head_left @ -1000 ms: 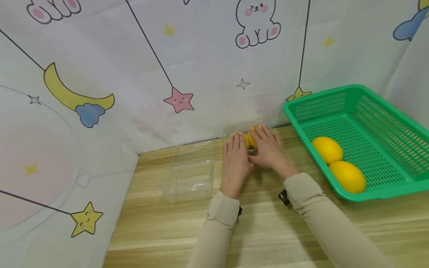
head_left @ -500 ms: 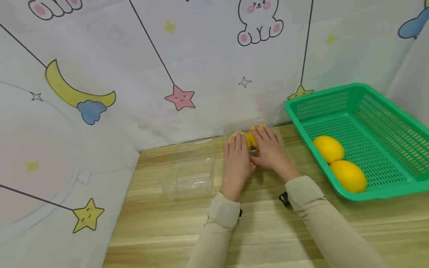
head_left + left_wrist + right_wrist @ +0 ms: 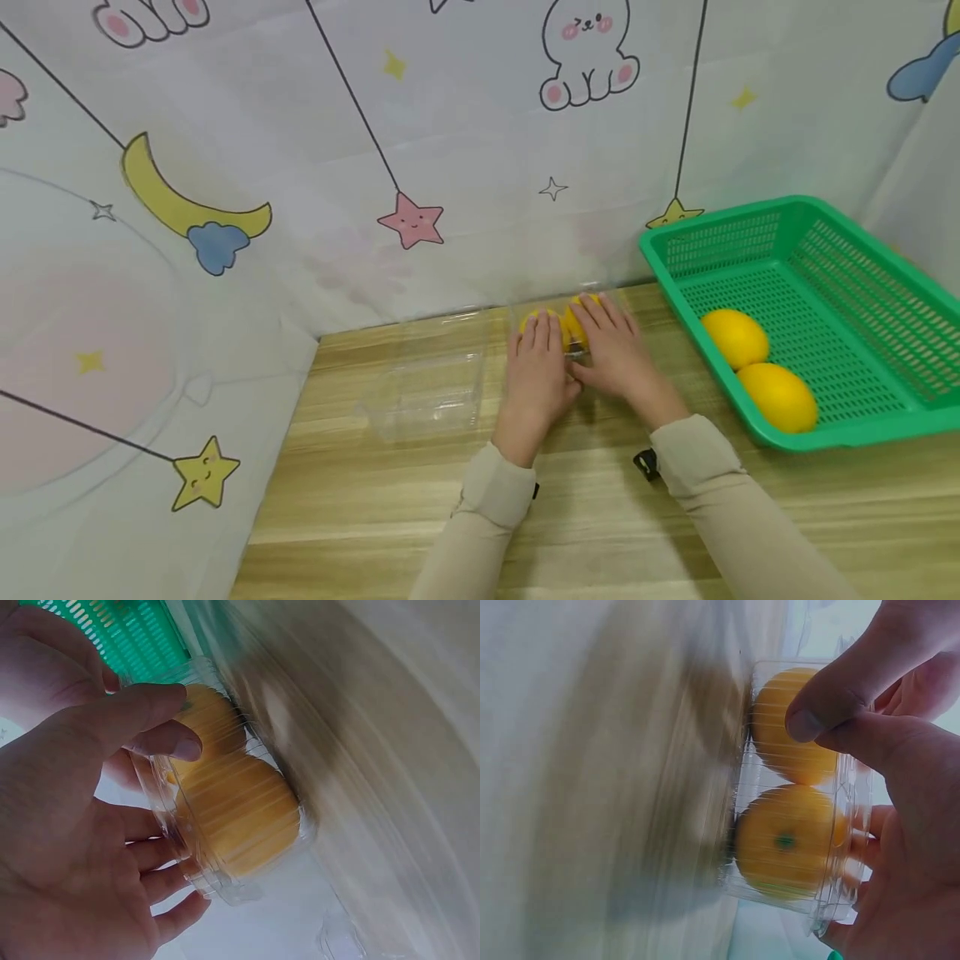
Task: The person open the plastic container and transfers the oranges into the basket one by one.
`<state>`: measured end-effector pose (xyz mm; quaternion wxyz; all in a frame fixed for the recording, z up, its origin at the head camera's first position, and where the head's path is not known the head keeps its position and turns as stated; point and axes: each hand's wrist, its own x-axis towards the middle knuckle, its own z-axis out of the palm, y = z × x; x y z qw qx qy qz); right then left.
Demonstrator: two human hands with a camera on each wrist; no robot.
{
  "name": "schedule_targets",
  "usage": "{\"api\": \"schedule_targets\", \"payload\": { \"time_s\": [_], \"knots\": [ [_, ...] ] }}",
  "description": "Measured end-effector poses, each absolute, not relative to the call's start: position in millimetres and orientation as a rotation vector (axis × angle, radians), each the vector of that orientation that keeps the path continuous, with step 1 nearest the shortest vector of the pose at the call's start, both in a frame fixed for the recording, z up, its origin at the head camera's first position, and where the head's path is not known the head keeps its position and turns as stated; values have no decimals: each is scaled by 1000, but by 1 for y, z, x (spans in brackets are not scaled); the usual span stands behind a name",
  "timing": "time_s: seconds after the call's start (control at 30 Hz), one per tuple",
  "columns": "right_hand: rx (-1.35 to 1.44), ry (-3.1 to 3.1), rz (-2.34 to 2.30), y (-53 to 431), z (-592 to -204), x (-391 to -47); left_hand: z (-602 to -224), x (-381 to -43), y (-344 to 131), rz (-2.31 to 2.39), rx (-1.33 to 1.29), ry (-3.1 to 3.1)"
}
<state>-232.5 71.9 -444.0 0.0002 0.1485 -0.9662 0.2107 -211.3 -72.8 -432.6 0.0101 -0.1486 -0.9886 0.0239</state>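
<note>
A clear plastic clamshell box [image 3: 576, 350] stands by the back wall with two oranges inside, one under each hand. In the right wrist view one orange [image 3: 784, 840] shows its green stem spot, and the other orange [image 3: 780, 720] is partly behind the thumb. My left hand [image 3: 536, 371] holds the box's front edge, fingers laid over the lid and thumb in front. Beside it my right hand [image 3: 617, 358] grips the same edge, its thumb [image 3: 832, 701] against the front wall. The lid lies down over the oranges.
Left of the hands sits a second clear clamshell [image 3: 427, 396], lid raised toward the wall. A green basket [image 3: 847, 333] at the right holds two more oranges [image 3: 777, 397]. A printed cloth wall [image 3: 480, 150] borders the wooden table [image 3: 360, 517].
Both hands and the box have come slightly nearer to the person. The thumbs and fingers keep their hold on the box edge. The head view has shifted a little.
</note>
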Motion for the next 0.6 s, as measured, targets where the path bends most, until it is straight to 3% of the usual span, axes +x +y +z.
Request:
{"api": "schedule_targets", "payload": {
  "time_s": [0.6],
  "knots": [
    [476, -2956, 666, 76, -443, -171, -435, -161, -77, 88, -585, -2977]
  ]
}}
